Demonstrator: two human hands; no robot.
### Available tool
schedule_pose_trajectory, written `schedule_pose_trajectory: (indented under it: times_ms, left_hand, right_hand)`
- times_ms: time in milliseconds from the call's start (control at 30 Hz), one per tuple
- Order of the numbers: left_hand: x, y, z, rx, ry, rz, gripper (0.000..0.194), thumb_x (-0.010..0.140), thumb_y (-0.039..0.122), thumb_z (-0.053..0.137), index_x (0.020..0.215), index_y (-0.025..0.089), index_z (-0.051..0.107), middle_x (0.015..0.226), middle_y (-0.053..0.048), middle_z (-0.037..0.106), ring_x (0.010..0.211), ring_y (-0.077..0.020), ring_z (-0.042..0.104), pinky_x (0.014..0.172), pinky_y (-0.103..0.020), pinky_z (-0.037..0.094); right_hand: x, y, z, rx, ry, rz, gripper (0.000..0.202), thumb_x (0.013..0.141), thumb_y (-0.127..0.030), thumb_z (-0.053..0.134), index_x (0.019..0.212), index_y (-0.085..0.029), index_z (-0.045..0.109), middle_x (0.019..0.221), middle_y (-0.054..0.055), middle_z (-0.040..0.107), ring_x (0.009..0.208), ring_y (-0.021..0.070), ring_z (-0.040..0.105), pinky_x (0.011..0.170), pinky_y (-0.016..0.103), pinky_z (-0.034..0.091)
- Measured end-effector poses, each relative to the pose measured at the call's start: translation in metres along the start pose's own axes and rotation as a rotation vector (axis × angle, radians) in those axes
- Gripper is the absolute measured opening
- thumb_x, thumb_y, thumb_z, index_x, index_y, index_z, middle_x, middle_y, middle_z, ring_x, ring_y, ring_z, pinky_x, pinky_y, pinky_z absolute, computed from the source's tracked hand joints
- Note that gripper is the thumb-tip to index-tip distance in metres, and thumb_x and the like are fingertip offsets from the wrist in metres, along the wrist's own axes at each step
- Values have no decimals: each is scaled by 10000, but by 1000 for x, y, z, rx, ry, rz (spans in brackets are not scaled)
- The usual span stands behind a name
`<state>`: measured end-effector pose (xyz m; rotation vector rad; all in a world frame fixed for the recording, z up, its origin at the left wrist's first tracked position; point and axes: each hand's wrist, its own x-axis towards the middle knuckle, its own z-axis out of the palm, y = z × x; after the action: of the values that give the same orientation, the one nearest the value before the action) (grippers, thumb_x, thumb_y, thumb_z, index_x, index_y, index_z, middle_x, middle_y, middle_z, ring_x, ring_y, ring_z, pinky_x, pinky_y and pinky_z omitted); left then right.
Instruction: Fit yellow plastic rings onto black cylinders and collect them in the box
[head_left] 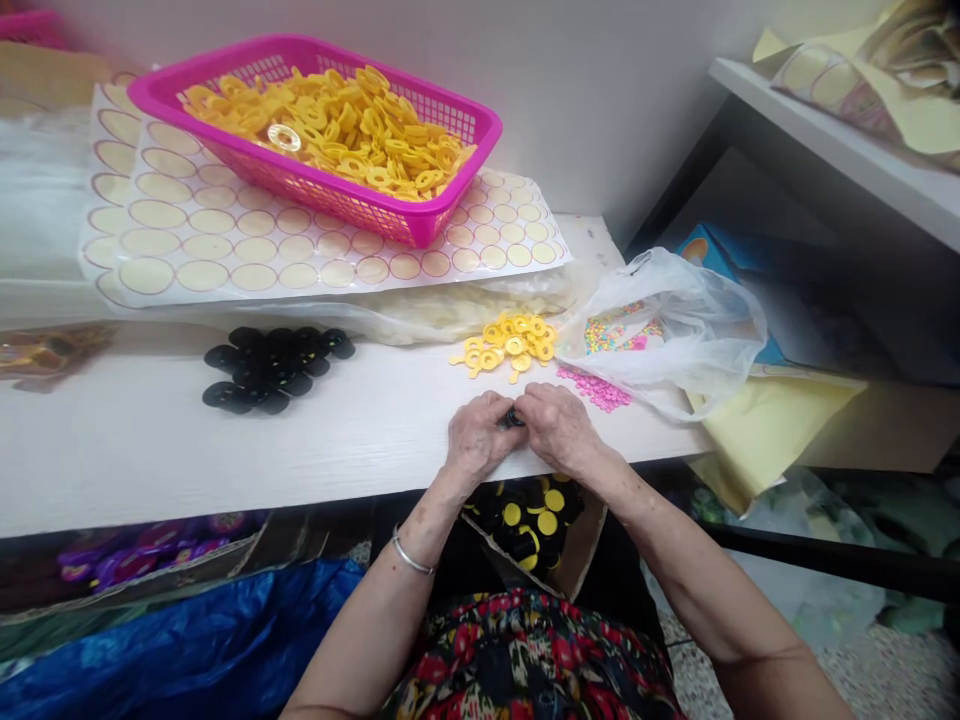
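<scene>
Close together at the table's front edge, my left hand and my right hand are both closed on one small black piece. Fingers cover most of it, so its exact shape is hidden. Just beyond my hands lies a loose pile of yellow plastic rings with short tabs. Small pink beads are spread to the right of my right hand. Further left on the table sits a cluster of black rounded pieces, similar in colour to the held one.
A pink basket full of yellow tabbed rings stands on sticker sheets at the back. A clear plastic bag holds multicoloured beads. Below the edge, a carton contains black pieces with yellow discs. A shelf juts in at right.
</scene>
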<state>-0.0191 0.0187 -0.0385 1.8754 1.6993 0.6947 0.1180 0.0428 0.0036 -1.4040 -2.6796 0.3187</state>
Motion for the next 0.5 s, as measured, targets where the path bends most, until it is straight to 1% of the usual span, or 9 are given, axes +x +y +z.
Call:
schedule_pose_trajectory:
  times_ms: [100, 133, 200, 267, 333, 400, 433, 500]
  left_hand:
    - [0, -1, 1, 1, 2, 10, 146, 698, 350, 613, 781, 235, 648, 743, 30, 560, 713, -122, 518, 604, -248, 334]
    - [0, -1, 1, 3, 3, 10, 139, 699, 345, 610, 774, 233, 646, 746, 28, 562, 715, -123, 519, 603, -247, 333]
    - [0, -1, 2, 4, 7, 0, 135, 700, 338, 608, 778, 235, 647, 761, 25, 571, 713, -123, 521, 597, -246, 330]
    - [0, -2, 2, -4, 11, -11, 161, 701, 363, 616, 798, 240, 653, 784, 21, 583, 709, -123, 523, 595, -244, 332]
    - [0, -1, 1, -21, 7, -17, 204, 683, 402, 641, 808, 242, 659, 797, 19, 590, 708, -123, 524, 599, -241, 339]
    - [1, 0, 0, -40, 3, -30, 229, 657, 417, 671, 804, 241, 662, 802, 20, 594, 710, -123, 526, 603, -240, 345]
    - [1, 0, -1, -49, 0, -41, 232, 647, 412, 682, 804, 242, 662, 804, 22, 596, 708, -122, 526, 605, -238, 348]
    - [1, 0, -2, -66, 4, -68, 236, 633, 403, 697, 800, 241, 661, 801, 26, 597, 702, -120, 526, 604, -237, 354]
  right_hand:
    - [1, 1, -2, 88, 17, 23, 216, 838, -127, 441, 768, -154, 643, 728, 51, 537, 704, 156, 460, 650, 273, 320]
    - [0, 2, -1, 160, 35, 27, 209, 834, -134, 454, 746, -157, 641, 724, 44, 530, 695, 149, 465, 644, 268, 330]
    - [-2, 8, 1, 379, 85, 31, 165, 816, -154, 495, 734, -163, 637, 719, 26, 525, 683, 135, 486, 632, 254, 355]
    - [-6, 17, 5, 617, 176, 57, 93, 787, -177, 543, 760, -170, 632, 710, 7, 528, 674, 127, 505, 622, 244, 379]
    - [-10, 28, 12, 744, 314, 140, 50, 761, -192, 572, 772, -175, 618, 693, -5, 522, 658, 127, 507, 621, 249, 396]
    - [-12, 37, 20, 722, 457, 241, 38, 752, -192, 569, 755, -180, 604, 684, -7, 508, 655, 136, 501, 638, 266, 408]
    - [-11, 41, 23, 677, 503, 270, 47, 755, -186, 556, 750, -181, 602, 695, -1, 508, 668, 142, 504, 652, 275, 412]
    - [-7, 47, 28, 554, 521, 264, 97, 773, -167, 515, 766, -181, 610, 753, 24, 526, 723, 159, 515, 680, 287, 414]
